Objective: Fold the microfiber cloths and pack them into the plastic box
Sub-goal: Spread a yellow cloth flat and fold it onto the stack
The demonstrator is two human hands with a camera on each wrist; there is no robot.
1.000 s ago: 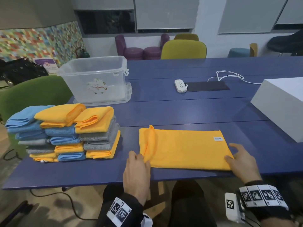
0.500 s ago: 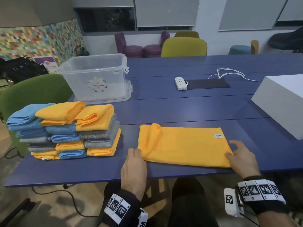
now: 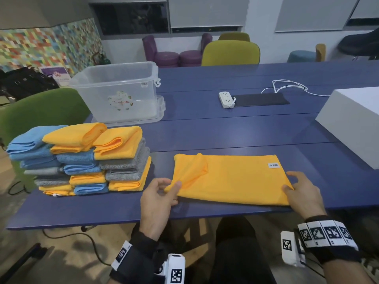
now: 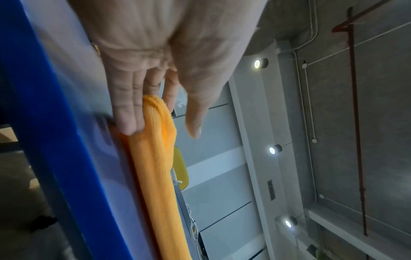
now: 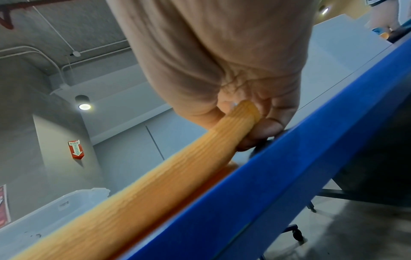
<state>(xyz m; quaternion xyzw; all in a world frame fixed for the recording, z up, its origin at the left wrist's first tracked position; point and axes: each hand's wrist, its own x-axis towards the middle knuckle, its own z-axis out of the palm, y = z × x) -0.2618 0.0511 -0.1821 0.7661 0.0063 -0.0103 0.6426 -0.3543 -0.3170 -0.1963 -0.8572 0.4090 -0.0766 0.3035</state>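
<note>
I watched the left hand (image 3: 156,198) change its hold on the half-folded orange microfiber cloth (image 3: 235,179), which lay flat on the long blue table (image 3: 225,132) at its near edge, just right of the stack of folded orange, blue and grey cloths (image 3: 86,158). A second before, this hand lay flat beside the left end of the cloth, and the bunched fold there stood as a narrow ridge. Now the thumb and fingers (image 4: 128,112) pinched the near left corner and lifted it a little, so the loose flap lay wider and slanted toward the far side. The right hand (image 3: 301,191) had stayed at the near right corner; in the wrist view its thumb and curled fingers (image 5: 264,128) pinched the cloth edge (image 5: 200,151) just above the table edge. The clear plastic box (image 3: 117,93) stood behind the stack, well apart from the cloth, and I could see no cloth inside it. I judged that the hands had passed from smoothing to gripping, so the next fold of this cloth was being prepared, probably end over end. The crumpled left flap could spoil a clean fold if it was not straightened first. Packing had not begun yet.
</note>
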